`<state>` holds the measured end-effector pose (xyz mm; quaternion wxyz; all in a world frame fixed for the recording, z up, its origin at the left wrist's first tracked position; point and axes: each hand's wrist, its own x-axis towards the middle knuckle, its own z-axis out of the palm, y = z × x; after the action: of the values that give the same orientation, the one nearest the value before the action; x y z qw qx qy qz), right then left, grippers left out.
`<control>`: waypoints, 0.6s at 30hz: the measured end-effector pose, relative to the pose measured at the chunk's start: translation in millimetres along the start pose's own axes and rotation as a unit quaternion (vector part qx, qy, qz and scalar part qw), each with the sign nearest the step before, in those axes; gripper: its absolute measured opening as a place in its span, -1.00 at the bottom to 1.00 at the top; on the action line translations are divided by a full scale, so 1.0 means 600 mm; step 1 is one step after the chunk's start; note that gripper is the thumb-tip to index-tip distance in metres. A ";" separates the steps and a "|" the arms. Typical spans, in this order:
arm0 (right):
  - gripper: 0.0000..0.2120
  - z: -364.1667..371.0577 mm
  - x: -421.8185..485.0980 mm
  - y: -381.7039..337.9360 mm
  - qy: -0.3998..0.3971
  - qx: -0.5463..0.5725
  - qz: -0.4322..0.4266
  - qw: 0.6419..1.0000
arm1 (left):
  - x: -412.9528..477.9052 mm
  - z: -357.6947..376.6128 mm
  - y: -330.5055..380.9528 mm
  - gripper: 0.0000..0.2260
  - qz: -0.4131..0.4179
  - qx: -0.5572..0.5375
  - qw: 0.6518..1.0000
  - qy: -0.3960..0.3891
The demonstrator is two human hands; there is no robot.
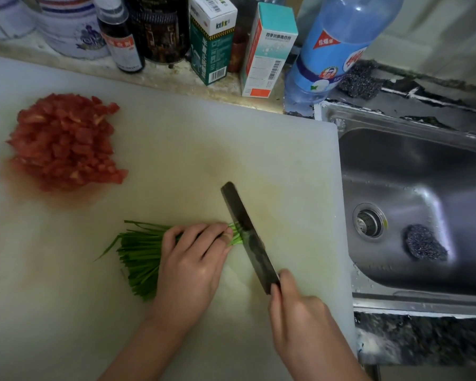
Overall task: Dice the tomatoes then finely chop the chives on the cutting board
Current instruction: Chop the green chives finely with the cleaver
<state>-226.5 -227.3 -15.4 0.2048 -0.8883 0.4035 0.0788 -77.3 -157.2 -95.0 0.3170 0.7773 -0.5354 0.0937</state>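
A heap of diced tomato [65,141] lies at the far left of the white cutting board [176,149]. A bundle of green chives [138,254] lies across the board's middle. My left hand [193,257] holds the bundle down with curled fingers near its right end. My right hand [300,320] grips the handle of a dark knife [248,235]. The blade stands across the chive tips just beside my left fingertips.
Along the back stand a dark bottle [121,37], cartons [212,39] and a blue plastic bottle [333,48]. A steel sink [412,193] with a scouring pad [425,247] borders the board's right edge. Tomato juice wets the board at the left.
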 end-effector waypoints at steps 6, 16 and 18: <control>-0.84 -0.005 0.095 -0.025 0.052 0.127 -0.065 0.988 | -0.005 0.003 -0.006 -0.80 0.016 0.021 1.000 -0.007; -0.78 -0.048 0.051 0.019 0.033 0.216 -0.002 0.976 | 0.000 0.003 -0.003 -0.81 0.015 0.031 0.999 0.008; -0.78 -0.042 0.033 0.023 0.024 0.200 -0.016 0.979 | -0.001 0.001 -0.004 -0.80 0.016 0.030 0.999 0.009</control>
<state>-224.1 -259.8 -2.9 0.3701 -0.8373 0.4015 -0.0281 -75.6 -156.6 -96.9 0.2969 0.7769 -0.5418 0.1211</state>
